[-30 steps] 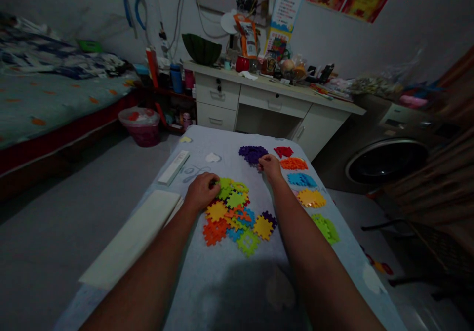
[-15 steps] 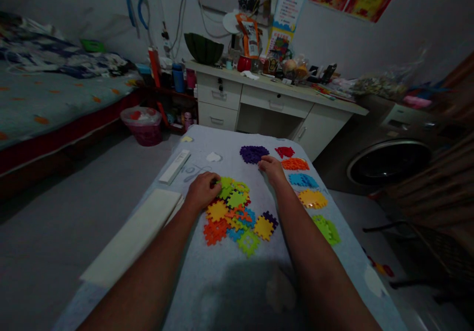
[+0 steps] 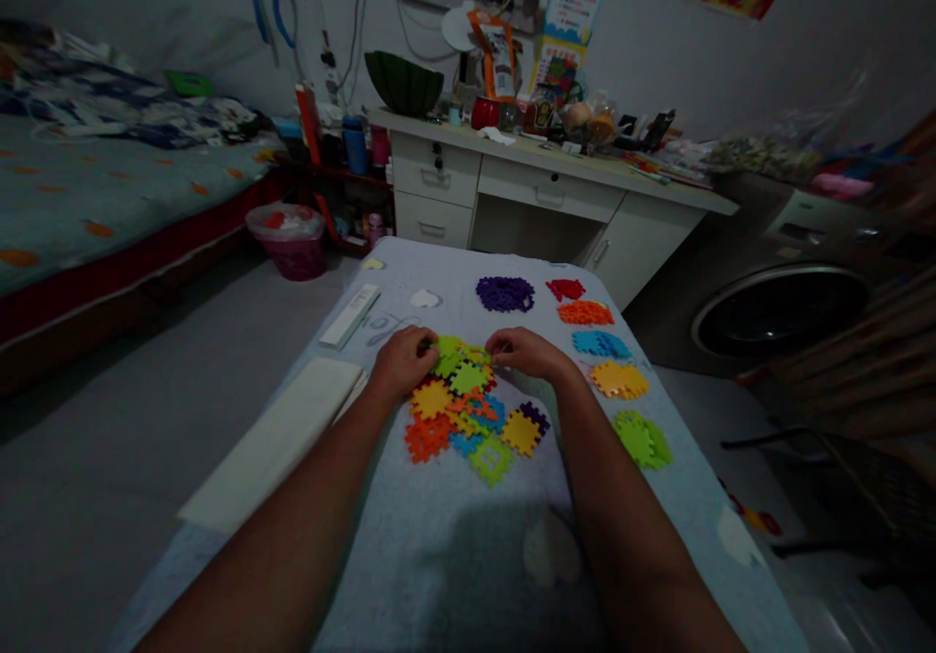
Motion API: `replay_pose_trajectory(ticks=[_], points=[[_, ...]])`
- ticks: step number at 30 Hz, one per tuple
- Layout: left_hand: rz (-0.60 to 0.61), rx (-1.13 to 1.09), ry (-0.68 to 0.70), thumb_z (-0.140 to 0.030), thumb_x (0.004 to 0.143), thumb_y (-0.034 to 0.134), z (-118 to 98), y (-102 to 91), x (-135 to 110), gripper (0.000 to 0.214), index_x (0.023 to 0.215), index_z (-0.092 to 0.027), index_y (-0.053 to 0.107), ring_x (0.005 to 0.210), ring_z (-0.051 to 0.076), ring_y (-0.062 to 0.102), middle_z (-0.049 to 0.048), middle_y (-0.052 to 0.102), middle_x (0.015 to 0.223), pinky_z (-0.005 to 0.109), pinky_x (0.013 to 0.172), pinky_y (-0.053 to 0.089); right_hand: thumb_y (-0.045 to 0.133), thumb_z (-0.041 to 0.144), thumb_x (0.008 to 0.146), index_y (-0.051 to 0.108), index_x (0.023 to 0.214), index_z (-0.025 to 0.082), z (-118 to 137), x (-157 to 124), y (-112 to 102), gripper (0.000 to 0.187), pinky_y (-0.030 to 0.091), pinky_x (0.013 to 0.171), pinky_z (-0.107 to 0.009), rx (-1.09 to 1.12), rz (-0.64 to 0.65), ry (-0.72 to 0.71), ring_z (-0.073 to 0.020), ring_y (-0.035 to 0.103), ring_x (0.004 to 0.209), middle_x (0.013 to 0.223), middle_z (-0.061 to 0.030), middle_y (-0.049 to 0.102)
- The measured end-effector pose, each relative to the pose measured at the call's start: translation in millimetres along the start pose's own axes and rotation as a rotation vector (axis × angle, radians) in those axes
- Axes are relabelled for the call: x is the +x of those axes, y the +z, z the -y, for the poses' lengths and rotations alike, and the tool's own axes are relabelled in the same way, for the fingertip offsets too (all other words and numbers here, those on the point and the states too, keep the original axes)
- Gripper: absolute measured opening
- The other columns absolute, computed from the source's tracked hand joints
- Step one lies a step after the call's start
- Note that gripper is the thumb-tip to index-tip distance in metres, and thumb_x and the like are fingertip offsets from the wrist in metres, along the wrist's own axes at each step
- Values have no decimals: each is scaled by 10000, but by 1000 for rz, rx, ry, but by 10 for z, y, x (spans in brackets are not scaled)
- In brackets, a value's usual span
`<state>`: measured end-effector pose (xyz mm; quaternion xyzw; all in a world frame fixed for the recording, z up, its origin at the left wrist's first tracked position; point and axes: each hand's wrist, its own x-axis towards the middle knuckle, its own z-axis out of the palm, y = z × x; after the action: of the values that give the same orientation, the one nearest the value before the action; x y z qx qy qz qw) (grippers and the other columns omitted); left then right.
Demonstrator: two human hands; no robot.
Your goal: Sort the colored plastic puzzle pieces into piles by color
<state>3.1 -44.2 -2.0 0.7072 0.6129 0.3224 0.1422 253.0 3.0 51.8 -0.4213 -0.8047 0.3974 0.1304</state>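
A mixed pile of toothed plastic building tiles lies in the middle of the cloth-covered table, in green, yellow, orange, blue and other colours. My left hand is at the pile's far left edge, its fingers closed on the rim of a green tile. On the opposite side, my right hand touches the pile's far right edge with thumb and fingertips pinched together; what lies between them is too small to make out. Beyond the hands sits a heap of purple tiles.
Sorted tiles line the right side: red, orange, blue, yellow and green. A white box and a long pale board lie along the left edge. A white desk stands behind.
My right hand has come back from the purple heap to the right edge of the mixed pile. My left hand stays at the green tile. The view has shifted slightly.
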Motion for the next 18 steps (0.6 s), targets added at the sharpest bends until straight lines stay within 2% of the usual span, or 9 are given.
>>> replay_pose_trajectory(ticks=[4, 7, 10, 13, 18], points=[[9, 19, 2, -305, 764, 527, 18, 9, 6, 233, 910, -192, 669, 851, 216, 606, 60, 656, 897, 332, 786, 463, 648, 101, 708, 676, 891, 156, 24, 17, 21, 193, 419, 687, -237, -204, -45, 22, -127, 578, 744, 832, -6, 662], [9, 25, 10, -304, 772, 523, 23, 15, 10, 232, 914, -193, 669, 850, 219, 603, 62, 655, 895, 338, 789, 464, 674, 112, 707, 677, 908, 162, 27, 12, 29, 207, 417, 693, -248, -269, -48, 46, -139, 575, 759, 855, -16, 664], [5, 31, 15, -296, 776, 515, 25, 20, 8, 232, 921, -193, 666, 857, 222, 601, 63, 654, 897, 339, 786, 464, 655, 102, 722, 673, 951, 162, 15, 22, 60, 238, 422, 695, -239, -224, -31, 17, -130, 576, 758, 871, -15, 665], [0, 35, 19, -301, 781, 510, 29, 23, 4, 241, 938, -197, 662, 863, 219, 601, 63, 651, 915, 334, 783, 461, 624, 103, 747, 665, 981, 159, -10, 54, 98, 244, 428, 703, -231, -156, -64, -34, -121, 582, 767, 907, -19, 672], [0, 28, 13, -301, 809, 479, 26, 14, -2, 260, 969, -197, 656, 898, 225, 607, 68, 664, 945, 346, 822, 464, 614, 130, 750, 669, 912, 162, -54, 105, 166, 174, 418, 679, -224, -87, -108, -49, -121, 582, 751, 857, -7, 679]])
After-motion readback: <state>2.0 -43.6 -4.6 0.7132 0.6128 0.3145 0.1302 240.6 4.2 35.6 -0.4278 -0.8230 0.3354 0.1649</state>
